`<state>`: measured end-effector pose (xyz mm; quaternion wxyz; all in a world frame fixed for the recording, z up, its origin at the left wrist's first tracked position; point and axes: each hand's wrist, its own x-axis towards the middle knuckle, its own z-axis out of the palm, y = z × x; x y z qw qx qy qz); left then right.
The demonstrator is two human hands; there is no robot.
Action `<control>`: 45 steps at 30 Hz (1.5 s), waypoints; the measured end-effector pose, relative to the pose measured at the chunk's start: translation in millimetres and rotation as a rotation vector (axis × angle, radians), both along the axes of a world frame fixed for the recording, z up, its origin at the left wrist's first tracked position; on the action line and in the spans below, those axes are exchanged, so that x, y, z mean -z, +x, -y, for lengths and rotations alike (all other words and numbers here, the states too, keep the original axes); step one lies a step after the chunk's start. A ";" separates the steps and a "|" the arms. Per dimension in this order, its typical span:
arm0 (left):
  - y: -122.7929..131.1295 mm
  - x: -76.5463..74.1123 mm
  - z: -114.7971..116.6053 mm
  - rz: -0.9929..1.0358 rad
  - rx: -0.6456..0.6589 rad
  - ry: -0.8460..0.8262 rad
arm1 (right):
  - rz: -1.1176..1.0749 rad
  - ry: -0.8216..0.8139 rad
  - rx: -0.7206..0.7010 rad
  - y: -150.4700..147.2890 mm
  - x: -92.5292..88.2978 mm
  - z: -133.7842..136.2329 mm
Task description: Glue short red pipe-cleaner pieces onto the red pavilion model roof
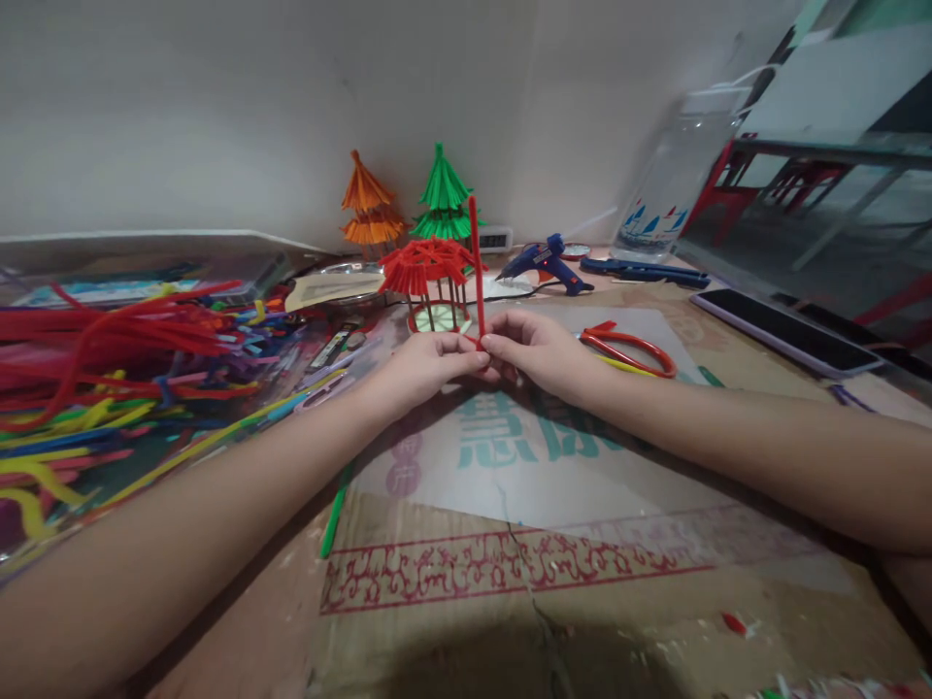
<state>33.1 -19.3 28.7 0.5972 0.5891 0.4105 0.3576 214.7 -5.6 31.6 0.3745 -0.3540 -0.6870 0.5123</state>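
Both hands meet over the middle of the work surface. My right hand [530, 351] pinches a red pipe cleaner [477, 262] that stands upright from its fingertips. Close against it, my left hand [437, 364] has its thumb and finger pressed together at the lower end of the same pipe cleaner, which looks bent there. Just behind the hands stands a small pavilion [426, 272] with a red pipe-cleaner roof, brown posts and a pale round base. Farther back are a green tiered pavilion [441, 199] and an orange one [370, 209].
Many coloured pipe cleaners [131, 359] are heaped at left. A blue glue gun [548, 262], red-handled scissors or pliers [641, 351], a phone [786, 330] and a clear bottle [674, 184] lie or stand to the right. A green pipe-cleaner piece [335, 515] lies in front.
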 end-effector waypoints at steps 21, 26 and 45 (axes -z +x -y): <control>-2.2 2.5 1.4 -0.017 -0.032 0.018 | 0.008 -0.015 0.023 1.1 0.1 -1.3; -1.4 1.0 -0.2 -0.053 -0.024 0.035 | 0.027 -0.013 0.025 0.5 -2.7 -0.1; -0.8 -2.1 2.3 -0.191 -0.042 0.134 | 0.049 0.016 0.039 -0.7 -1.2 -0.7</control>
